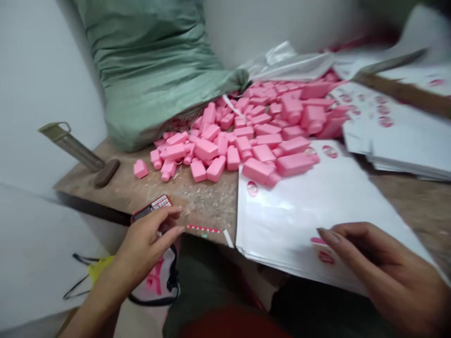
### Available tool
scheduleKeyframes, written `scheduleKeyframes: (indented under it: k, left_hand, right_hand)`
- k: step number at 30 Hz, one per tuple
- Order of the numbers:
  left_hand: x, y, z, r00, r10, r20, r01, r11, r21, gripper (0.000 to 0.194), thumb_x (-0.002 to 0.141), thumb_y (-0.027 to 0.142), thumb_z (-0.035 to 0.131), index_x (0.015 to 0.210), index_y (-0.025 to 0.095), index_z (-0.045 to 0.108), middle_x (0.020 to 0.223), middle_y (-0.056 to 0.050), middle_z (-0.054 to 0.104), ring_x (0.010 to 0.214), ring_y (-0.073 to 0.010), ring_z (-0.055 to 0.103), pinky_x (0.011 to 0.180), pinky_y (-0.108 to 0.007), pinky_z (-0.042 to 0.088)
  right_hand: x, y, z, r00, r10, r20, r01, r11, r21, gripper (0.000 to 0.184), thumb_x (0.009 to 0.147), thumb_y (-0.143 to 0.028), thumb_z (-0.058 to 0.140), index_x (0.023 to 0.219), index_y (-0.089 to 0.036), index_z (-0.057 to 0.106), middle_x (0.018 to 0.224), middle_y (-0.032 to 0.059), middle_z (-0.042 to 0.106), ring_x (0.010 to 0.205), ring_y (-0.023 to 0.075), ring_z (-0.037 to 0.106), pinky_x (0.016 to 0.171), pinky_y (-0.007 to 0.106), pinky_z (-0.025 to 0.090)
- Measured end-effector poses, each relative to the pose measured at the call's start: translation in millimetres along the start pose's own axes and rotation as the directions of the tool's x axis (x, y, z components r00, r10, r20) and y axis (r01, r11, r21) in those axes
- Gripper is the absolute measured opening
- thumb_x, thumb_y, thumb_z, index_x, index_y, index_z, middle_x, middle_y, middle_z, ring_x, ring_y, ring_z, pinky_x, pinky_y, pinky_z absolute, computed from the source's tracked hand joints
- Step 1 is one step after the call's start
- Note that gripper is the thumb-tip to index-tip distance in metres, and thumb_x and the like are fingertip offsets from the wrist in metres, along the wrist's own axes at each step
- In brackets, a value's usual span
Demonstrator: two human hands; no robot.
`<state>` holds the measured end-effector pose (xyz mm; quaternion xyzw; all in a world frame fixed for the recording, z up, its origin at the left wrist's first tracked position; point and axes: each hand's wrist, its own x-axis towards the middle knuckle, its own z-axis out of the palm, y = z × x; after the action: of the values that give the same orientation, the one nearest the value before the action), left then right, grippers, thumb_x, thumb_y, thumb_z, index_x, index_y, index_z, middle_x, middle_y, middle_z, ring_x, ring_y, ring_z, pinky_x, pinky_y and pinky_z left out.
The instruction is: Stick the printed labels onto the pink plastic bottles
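Note:
My left hand (150, 237) is at the table's front edge, thumb and fingers apart with nothing between them. Just behind it a red-rimmed phone with a keypad (160, 203) is partly covered. My right hand (373, 267) hovers over a stack of white sheets (282, 220) printed with red ovals, thumb and forefinger pinched together. A thin pink strip (318, 241) shows at those fingertips; whether it is held or printed on the sheet I cannot tell. Behind the hands lies a heap of small pink bottles (246, 126), a few resting on the sheets' far edge.
A green sack (148, 70) leans behind the heap at the left. Near the left corner stand a metal strip-like tool (75, 148) and a brown block (107, 172). More printed sheets (405, 136) lie at the right under a blurred long tool (405, 89). A red-and-white strip (203, 228) lies along the front edge.

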<state>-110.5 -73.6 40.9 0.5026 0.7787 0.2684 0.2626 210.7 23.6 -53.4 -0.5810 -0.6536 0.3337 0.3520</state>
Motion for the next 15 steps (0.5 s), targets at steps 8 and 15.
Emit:
scheduleKeyframes:
  k: [8,15]
  left_hand:
    - [129,57,80.0,0.938,0.323,-0.129,-0.299,0.939,0.171,0.019,0.074,0.026,0.069,0.092,0.020,0.067,0.108,-0.014,0.063,0.112,-0.0343,0.054,0.102,-0.047,0.034]
    - [149,52,80.3,0.954,0.297,-0.025,-0.276,0.911,0.307,0.024,0.076,0.020,0.062,0.100,0.019,0.061,0.118,-0.020,0.060,0.128,-0.0455,0.042,0.103,-0.061,0.023]
  right_hand:
    - [-3,-6,-15,0.996,0.026,0.080,-0.026,1.000,-0.009,0.035,0.081,-0.059,0.059,0.070,-0.026,0.063,0.065,0.0041,0.063,0.058,0.0209,0.060,0.050,0.028,0.047]
    - [-2,-6,-25,0.997,0.063,-0.041,-0.060,0.996,0.069,0.035,0.080,-0.056,0.062,0.068,-0.023,0.058,0.060,0.0005,0.054,0.055,0.0166,0.050,0.049,0.027,0.040]
